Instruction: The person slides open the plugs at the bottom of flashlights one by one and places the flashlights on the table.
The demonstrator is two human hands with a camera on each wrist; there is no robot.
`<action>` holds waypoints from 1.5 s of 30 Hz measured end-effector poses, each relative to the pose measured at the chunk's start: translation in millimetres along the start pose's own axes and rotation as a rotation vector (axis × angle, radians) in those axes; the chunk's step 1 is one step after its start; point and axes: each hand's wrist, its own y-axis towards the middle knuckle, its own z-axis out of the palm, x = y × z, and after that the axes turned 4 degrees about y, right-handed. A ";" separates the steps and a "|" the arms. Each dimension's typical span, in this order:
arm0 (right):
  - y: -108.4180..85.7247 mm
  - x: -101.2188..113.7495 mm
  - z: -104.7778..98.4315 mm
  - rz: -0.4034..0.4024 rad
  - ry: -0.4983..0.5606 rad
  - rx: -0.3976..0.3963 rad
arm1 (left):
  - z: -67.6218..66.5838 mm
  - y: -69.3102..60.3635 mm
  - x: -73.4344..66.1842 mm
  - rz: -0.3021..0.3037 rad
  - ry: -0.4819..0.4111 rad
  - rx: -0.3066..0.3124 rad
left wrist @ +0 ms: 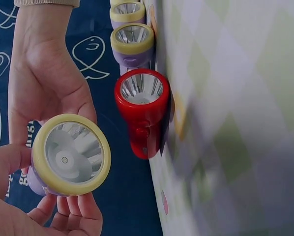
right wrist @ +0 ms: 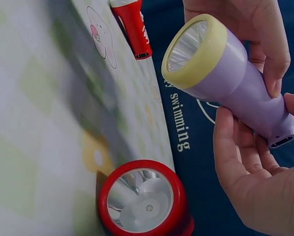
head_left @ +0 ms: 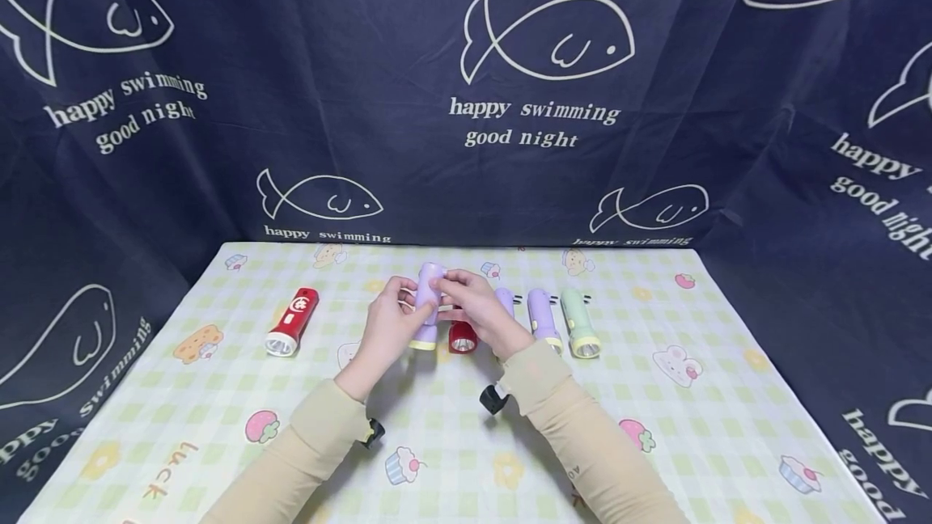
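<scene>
A purple flashlight (head_left: 428,291) with a pale yellow rim is held above the table, its lens end facing down and toward me. My left hand (head_left: 393,322) grips it from the left with the thumb across its body. From the other side my right hand (head_left: 476,303) pinches its upper end between thumb and fingers. The right wrist view shows both hands' fingers touching the purple body (right wrist: 243,91); the left wrist view looks into its lens (left wrist: 72,155). A red flashlight (head_left: 463,336) lies just behind and below the hands, partly hidden.
To the left lies a red flashlight (head_left: 293,322) with a white head. Right of the hands lie a purple flashlight (head_left: 506,298), partly covered by the right hand, another purple flashlight (head_left: 540,315) and a green flashlight (head_left: 578,322). A patterned cloth (head_left: 713,427) covers the table; a dark curtain (head_left: 437,184) hangs behind.
</scene>
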 end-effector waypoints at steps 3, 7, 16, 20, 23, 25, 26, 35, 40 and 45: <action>-1.6 0.0 -1.3 -0.003 -0.004 0.003 | 0.3 -0.4 -0.1 -0.001 0.002 0.003; -3.8 0.3 -4.2 -0.013 -0.011 0.003 | 0.1 0.3 -0.1 0.000 -0.013 0.025; -6.3 5.1 -8.3 -0.052 -0.005 0.025 | -0.5 9.3 5.6 -0.029 -0.158 0.121; -8.9 7.3 -9.0 -0.053 -0.018 0.029 | -0.6 13.2 8.6 -0.099 -0.311 0.211; -11.0 8.5 -9.4 -0.053 -0.048 0.026 | -1.6 14.7 9.8 -0.132 -0.385 0.260; -12.4 9.1 -9.7 -0.055 -0.069 0.028 | -2.7 15.0 9.7 -0.134 -0.405 0.276; -12.9 9.3 -10.0 -0.053 -0.077 0.029 | -3.3 15.0 9.6 -0.135 -0.416 0.282; -14.1 7.2 -14.9 -0.033 -0.119 0.069 | -2.7 16.2 10.8 -0.139 -0.412 0.336; -15.6 7.9 -15.5 -0.032 -0.135 0.076 | -1.2 16.7 12.1 -0.140 -0.429 0.345; -17.3 10.8 -16.5 -0.046 -0.144 0.079 | -2.4 15.4 11.2 -0.116 -0.438 0.351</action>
